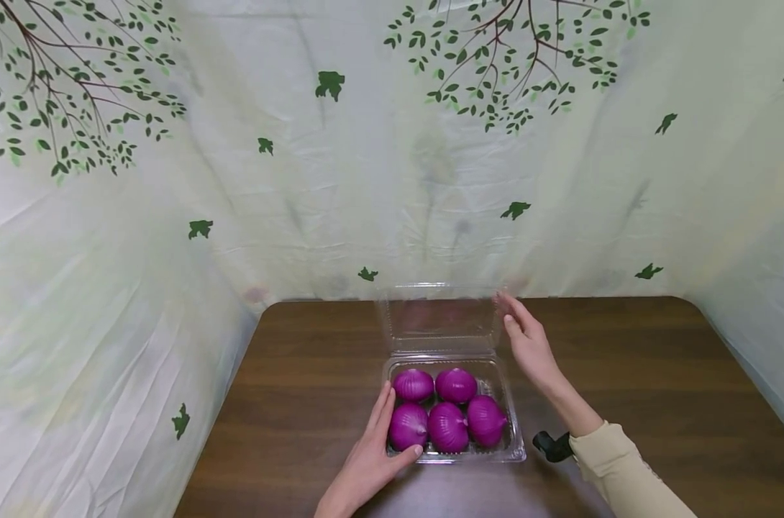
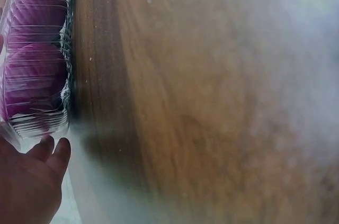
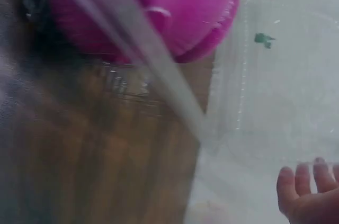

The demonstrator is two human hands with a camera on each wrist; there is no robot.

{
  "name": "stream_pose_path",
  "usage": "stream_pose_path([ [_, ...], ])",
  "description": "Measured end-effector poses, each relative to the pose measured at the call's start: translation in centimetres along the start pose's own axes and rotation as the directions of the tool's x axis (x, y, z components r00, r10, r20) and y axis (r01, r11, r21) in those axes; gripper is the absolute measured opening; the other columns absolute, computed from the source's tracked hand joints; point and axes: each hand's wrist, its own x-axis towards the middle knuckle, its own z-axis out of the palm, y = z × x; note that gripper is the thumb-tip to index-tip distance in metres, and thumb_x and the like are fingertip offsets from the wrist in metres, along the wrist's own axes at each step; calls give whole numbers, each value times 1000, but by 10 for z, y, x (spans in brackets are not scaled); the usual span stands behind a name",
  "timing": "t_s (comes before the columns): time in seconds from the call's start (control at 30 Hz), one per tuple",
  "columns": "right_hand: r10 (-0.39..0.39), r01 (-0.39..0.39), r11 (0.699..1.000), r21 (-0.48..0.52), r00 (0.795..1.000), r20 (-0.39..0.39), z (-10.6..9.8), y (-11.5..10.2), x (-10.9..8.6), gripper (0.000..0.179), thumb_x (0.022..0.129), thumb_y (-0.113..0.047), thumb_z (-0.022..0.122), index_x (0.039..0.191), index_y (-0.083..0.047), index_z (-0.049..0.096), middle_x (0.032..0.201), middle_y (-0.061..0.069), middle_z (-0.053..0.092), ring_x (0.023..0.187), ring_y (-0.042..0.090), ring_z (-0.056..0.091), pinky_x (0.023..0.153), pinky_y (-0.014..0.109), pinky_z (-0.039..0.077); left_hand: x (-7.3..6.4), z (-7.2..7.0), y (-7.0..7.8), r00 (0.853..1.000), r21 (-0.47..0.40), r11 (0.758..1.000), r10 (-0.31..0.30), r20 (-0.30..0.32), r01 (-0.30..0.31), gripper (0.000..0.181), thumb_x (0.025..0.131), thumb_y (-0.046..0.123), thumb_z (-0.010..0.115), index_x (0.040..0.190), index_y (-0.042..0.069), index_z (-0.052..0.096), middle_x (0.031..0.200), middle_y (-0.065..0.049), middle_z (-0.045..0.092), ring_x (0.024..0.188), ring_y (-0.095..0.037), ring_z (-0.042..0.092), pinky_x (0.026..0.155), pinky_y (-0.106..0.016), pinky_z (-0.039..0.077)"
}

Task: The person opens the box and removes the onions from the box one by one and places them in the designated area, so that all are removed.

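A clear plastic clamshell container [image 1: 518, 452] sits on the table with its lid [image 1: 440, 320] raised at the back. Several glossy purple-red onions [image 1: 448, 427] lie inside in two rows. My left hand [image 1: 371, 457] rests against the near-left corner, fingers straight along the left side and thumb at the front rim. The left wrist view shows that hand's fingertips [image 2: 61, 150] by the container's ribbed end. My right hand [image 1: 531, 345] is at the lid's right edge, its fingers extended near the upper corner. In the right wrist view, the fingers [image 3: 302, 179] appear beside the transparent lid.
The brown wooden table [image 1: 625, 360] extends to both sides of the container. Behind it hangs a pale curtain [image 1: 366, 180] printed with branches and leaves. A black strap-like device [image 1: 552, 446] is at the right wrist, by the beige sleeve [image 1: 625, 460].
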Motion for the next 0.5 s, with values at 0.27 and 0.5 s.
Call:
stream_pose_path([
  [0.27, 51, -57, 995, 86, 996, 78, 7, 18, -10, 65, 102, 4, 41, 157, -5, 8, 158, 22, 23, 144, 38, 21, 115, 53, 20, 1, 0, 0, 1000, -3, 1000, -11, 5, 11, 101, 84, 51, 72, 159, 29, 9, 164, 13, 0, 143, -25, 26, 102, -58, 40],
  [0.5, 74, -70, 997, -40, 989, 130, 12, 32, -20, 80, 101, 1, 48, 158, -12, -7, 163, 18, 3, 146, 41, 11, 115, 56, 12, -1, 2, 1, 1000, -10, 1000, -3, 9, 3, 100, 84, 52, 72, 159, 29, 10, 164, 14, 0, 142, -28, 29, 98, -60, 42],
])
